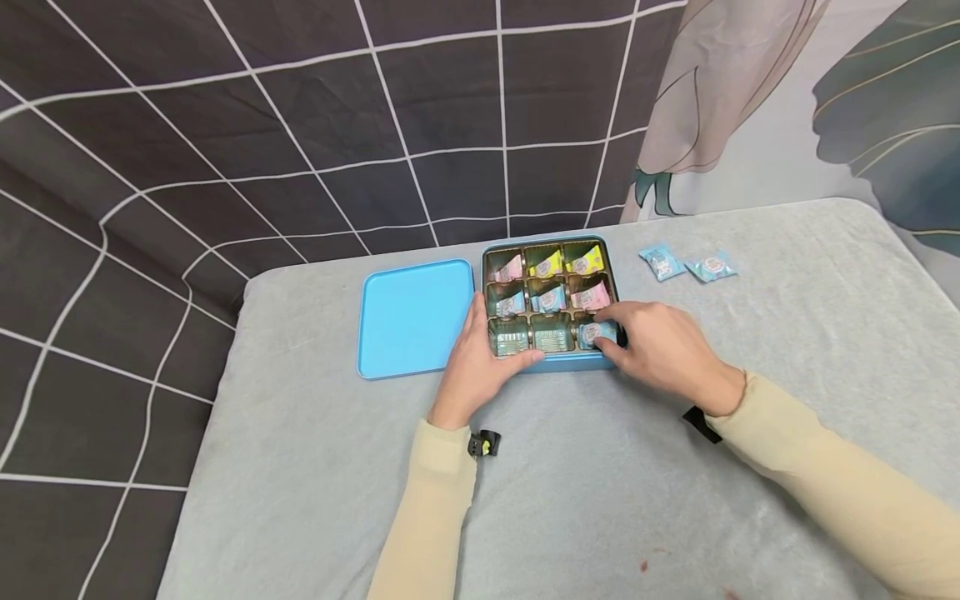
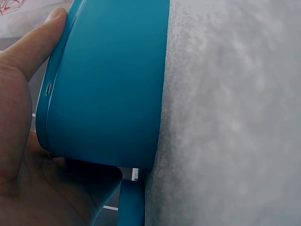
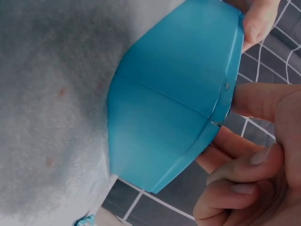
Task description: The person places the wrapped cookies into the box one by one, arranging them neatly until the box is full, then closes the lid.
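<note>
A blue tin box [image 1: 573, 364] with a gold divided insert stands uncovered on the grey cloth. Several wrapped candies, such as a yellow candy [image 1: 546, 265] and a pink candy [image 1: 591, 297], fill its back and middle rows. My left hand [image 1: 477, 367] holds the tin's front left corner, thumb along the front rim and fingers down the left side; the left wrist view shows the thumb on the rim [image 2: 43, 110]. My right hand [image 1: 663, 350] pinches a blue wrapped candy [image 1: 595, 333] in the front right compartment between thumb and forefinger. In the right wrist view, the tin's wall [image 3: 164, 108] hides those fingertips.
The tin's blue lid [image 1: 416, 317] lies left of it, close beside. Two blue wrapped candies, one candy [image 1: 662, 262] nearer the tin and another candy [image 1: 712, 266], lie beyond its right side. Dark checked fabric [image 1: 450, 100] hangs behind the cloth-covered table [image 1: 315, 467].
</note>
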The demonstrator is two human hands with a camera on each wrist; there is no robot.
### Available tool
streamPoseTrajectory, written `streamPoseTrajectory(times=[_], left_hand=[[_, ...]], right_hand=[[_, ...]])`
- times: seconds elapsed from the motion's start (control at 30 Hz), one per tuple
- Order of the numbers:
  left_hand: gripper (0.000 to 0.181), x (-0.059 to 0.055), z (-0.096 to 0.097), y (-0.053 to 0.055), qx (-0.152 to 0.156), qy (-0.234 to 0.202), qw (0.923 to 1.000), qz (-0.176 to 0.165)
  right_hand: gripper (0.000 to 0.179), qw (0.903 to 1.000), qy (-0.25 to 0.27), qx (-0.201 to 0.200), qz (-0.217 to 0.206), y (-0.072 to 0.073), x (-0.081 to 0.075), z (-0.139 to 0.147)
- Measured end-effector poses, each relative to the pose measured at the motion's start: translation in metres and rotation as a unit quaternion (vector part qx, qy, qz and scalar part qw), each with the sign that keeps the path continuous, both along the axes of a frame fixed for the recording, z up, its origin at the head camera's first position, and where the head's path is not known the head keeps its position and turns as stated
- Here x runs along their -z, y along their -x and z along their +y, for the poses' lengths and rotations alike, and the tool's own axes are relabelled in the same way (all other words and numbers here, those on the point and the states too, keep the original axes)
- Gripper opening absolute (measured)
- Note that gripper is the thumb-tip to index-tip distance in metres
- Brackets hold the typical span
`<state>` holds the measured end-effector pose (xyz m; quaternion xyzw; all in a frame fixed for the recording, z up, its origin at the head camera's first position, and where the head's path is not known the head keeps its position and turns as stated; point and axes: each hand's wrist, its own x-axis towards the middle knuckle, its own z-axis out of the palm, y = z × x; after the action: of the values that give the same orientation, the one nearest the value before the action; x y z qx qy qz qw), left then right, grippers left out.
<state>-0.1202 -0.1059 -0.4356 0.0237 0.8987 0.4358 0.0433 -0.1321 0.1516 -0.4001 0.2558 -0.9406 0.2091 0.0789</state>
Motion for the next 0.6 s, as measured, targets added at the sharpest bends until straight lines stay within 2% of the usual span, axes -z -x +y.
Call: streamPoseTrajectory(times=[0.33,0.6], left_hand=[[0.122,0.0012,0.0000,0.0002,-0.001,0.001,1.0000,0.002],[0.123,0.0019,-0.0003,0.0009,-0.001,0.003,1.0000,0.000]], right_hand=[[0.024,0.9986,-0.014,0.002,-0.052,0.0055,-0.0005,-0.0025],[0.019,0.9986,-0.004,-0.020,-0.049,0.0096,0.0019,-0.0014]])
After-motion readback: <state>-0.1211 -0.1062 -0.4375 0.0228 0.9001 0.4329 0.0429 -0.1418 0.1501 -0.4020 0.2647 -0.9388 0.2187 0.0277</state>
